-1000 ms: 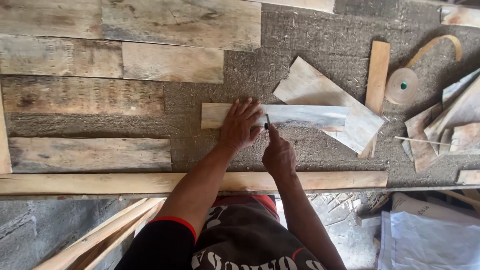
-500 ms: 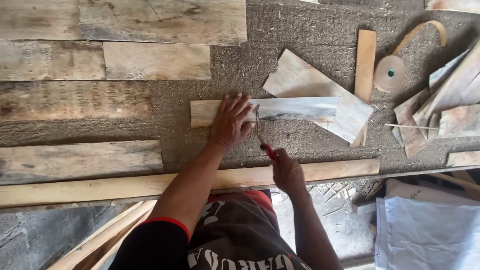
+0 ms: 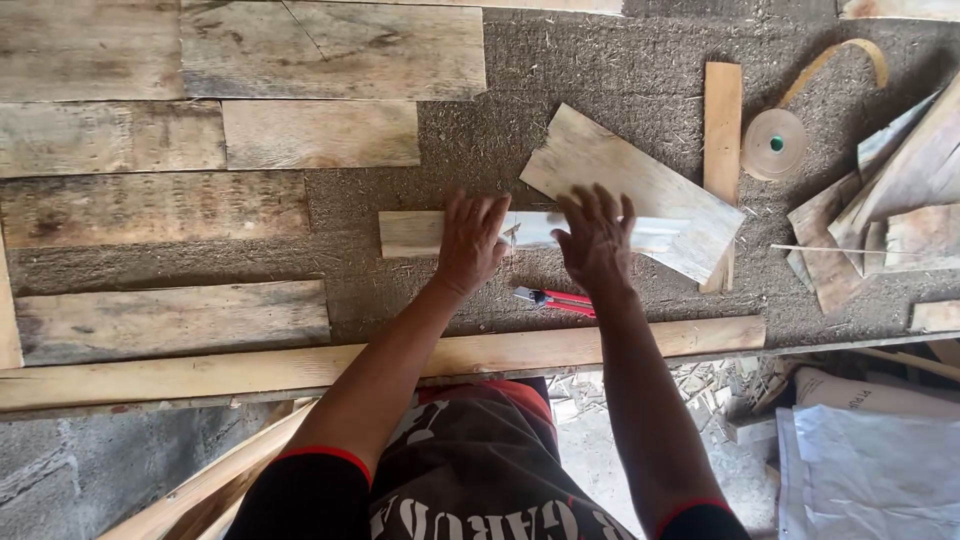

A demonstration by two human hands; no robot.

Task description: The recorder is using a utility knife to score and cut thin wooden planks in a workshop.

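In the head view, a narrow pale wooden strip [image 3: 415,233] is seen lying flat on the rough brown desk [image 3: 600,60], running left to right. The left hand [image 3: 470,240] is laid palm-down on it, fingers spread; the right hand [image 3: 597,238] is pressed flat on it just beside, fingers likewise spread, nothing being clasped by either. Red-handled pliers [image 3: 552,299] lie on the desk just below the strip, between the wrists. A wider plank [image 3: 640,190] rests slantwise, overlapping the strip's right end. A roll of tape [image 3: 773,144] is seen further right.
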